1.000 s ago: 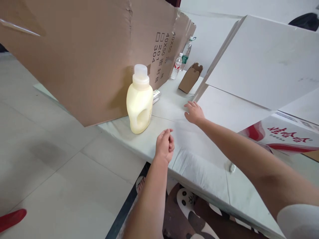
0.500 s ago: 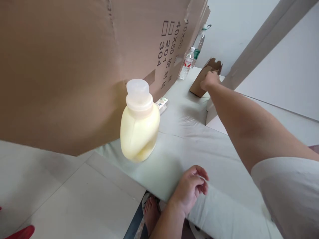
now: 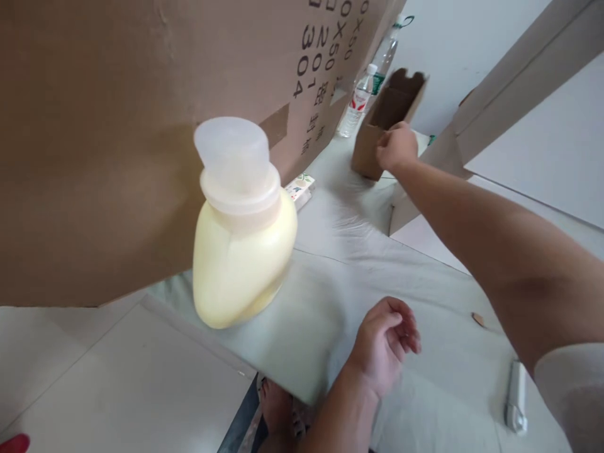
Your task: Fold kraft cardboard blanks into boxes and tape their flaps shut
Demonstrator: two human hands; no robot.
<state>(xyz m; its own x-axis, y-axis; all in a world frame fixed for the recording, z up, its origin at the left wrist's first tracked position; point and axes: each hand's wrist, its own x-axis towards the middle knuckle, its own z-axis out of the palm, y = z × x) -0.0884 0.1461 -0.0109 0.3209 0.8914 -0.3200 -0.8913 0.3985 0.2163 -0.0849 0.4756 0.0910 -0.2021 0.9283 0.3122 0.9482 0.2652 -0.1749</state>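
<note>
At the far end of the cloth-covered surface, my right hand [image 3: 397, 150] grips the near edge of a small open cardboard box [image 3: 368, 153]. The box stands upright, its dark inside showing. My left hand [image 3: 387, 340] hovers over the cloth [image 3: 325, 289] near the front, fingers loosely curled but apart, holding nothing. To its left stands a pale yellow jug-shaped bottle [image 3: 240, 258] with a translucent white cap, touched by neither hand.
A large printed carton [image 3: 117, 157] fills the left side. Two clear water bottles [image 3: 353, 110] stand behind it, beside a small printed packet [image 3: 301, 189]. A white-grey cutter-like tool [image 3: 516, 396] and a brown scrap [image 3: 478, 319] lie at right. White panels [image 3: 542, 138] rise at right.
The small cardboard box has been tipped so that its open top shows more. My left hand has shifted right. The view has moved closer, and the cutter-like tool now shows.
</note>
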